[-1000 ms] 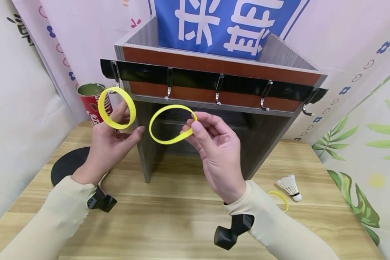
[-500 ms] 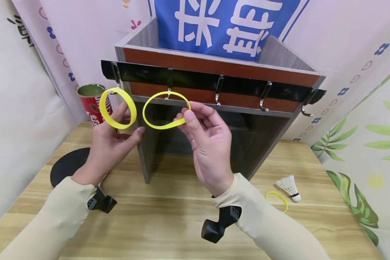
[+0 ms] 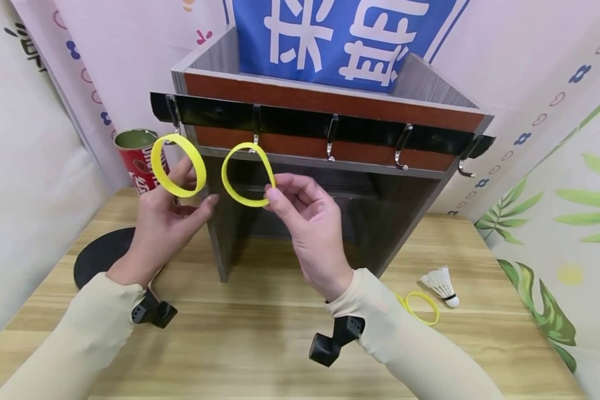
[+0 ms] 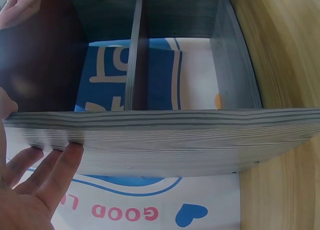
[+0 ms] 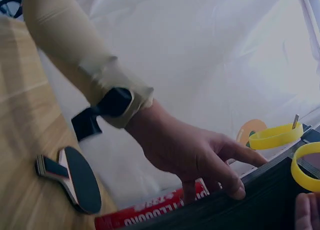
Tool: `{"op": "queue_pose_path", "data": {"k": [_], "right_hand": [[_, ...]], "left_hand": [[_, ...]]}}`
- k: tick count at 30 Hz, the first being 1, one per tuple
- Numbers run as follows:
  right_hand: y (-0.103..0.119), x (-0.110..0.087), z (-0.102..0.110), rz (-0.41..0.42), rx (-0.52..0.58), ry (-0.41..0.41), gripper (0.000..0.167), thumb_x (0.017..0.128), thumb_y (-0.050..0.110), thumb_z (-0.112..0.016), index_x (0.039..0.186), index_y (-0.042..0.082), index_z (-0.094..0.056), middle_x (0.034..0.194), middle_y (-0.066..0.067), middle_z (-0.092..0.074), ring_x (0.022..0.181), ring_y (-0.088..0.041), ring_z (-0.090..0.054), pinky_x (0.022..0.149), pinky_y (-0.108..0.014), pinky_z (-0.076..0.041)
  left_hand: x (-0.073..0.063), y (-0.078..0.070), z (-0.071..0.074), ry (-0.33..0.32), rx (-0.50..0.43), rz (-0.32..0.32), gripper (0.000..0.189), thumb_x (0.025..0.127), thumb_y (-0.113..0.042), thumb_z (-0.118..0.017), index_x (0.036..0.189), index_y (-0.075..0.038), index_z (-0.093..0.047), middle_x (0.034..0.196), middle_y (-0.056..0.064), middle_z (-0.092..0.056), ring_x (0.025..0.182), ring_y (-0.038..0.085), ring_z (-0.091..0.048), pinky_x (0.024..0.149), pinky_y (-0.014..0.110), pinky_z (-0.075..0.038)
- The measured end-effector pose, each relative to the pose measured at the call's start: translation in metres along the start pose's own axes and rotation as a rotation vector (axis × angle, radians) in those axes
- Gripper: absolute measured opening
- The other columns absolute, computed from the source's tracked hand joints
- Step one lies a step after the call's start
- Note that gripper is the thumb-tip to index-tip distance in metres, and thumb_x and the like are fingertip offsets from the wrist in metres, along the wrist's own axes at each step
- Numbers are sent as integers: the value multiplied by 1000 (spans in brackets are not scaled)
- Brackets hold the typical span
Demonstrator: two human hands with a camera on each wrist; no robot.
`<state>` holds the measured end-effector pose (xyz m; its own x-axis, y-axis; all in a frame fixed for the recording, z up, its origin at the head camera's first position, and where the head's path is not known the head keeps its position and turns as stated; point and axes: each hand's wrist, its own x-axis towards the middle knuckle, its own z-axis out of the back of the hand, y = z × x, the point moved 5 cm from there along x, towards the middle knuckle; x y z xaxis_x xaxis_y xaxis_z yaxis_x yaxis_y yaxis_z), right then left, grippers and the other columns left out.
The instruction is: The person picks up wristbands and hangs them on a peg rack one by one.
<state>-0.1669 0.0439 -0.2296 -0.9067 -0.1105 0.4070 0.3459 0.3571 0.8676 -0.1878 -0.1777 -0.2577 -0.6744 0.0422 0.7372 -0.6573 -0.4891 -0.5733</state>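
My right hand [image 3: 312, 228] pinches a yellow silicone wristband [image 3: 227, 183] between thumb and fingers. The band's top edge overlaps the second hook [image 3: 255, 130] from the left; I cannot tell whether it touches. Another yellow wristband [image 3: 201, 166] hangs at the leftmost hook [image 3: 173, 108], also visible as a yellow band [image 5: 277, 136] in the right wrist view. My left hand [image 3: 162, 228] grips the left side panel [image 4: 150, 122] of a grey wooden shelf, its fingers on the outer face and its thumb at the front edge.
A black hook strip [image 3: 295, 116] runs across the shelf front. Two yellow wristbands [image 3: 437, 314] lie on the table [image 3: 240, 355] beside a shuttlecock [image 3: 440, 286], one partly behind my right sleeve. At left stand a red can [image 3: 135, 158] and a black table tennis paddle [image 3: 97, 255].
My right hand has moved left and slightly up, bringing its wristband from below the hooks to the second hook. The left hand keeps its place on the shelf side.
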Motion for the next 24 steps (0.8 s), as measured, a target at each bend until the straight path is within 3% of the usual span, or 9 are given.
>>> {"op": "queue_pose_path", "data": {"k": [8, 10, 16, 24], "right_hand": [[0, -9, 26, -49, -141, 83, 25, 101, -5, -58, 124, -13, -60, 121, -25, -67, 102, -11, -72, 95, -33, -64], [3, -12, 41, -48, -181, 91, 24, 101, -5, -58, 123, -14, -60, 117, -23, -69, 101, -12, -73, 93, -35, -65], [17, -31, 104, -78, -380, 151, 20, 103, 0, -59, 116, -14, -63, 104, 0, -76, 93, -13, -75, 87, -32, -66], [20, -63, 205, -109, -788, 168, 13, 101, -3, -61, 108, -11, -67, 95, 10, -74, 83, -4, -72, 76, -21, -63]], "left_hand": [[0, 1, -2, 2, 4, 11, 81, 83, 7, -78, 156, -16, -50, 114, 23, -72, 101, -10, -60, 76, 2, -52], [0, 2, -3, 2, -1, 16, 80, 84, 6, -78, 156, -16, -51, 113, 23, -72, 100, -10, -61, 76, 3, -53], [0, 0, -3, 6, 11, 9, 78, 84, 7, -78, 155, -15, -52, 108, 20, -72, 96, -8, -61, 74, 3, -53], [1, 0, -2, 0, 17, 30, 76, 85, 5, -77, 154, -15, -52, 109, 21, -70, 96, -7, -60, 76, 2, -52]]}}
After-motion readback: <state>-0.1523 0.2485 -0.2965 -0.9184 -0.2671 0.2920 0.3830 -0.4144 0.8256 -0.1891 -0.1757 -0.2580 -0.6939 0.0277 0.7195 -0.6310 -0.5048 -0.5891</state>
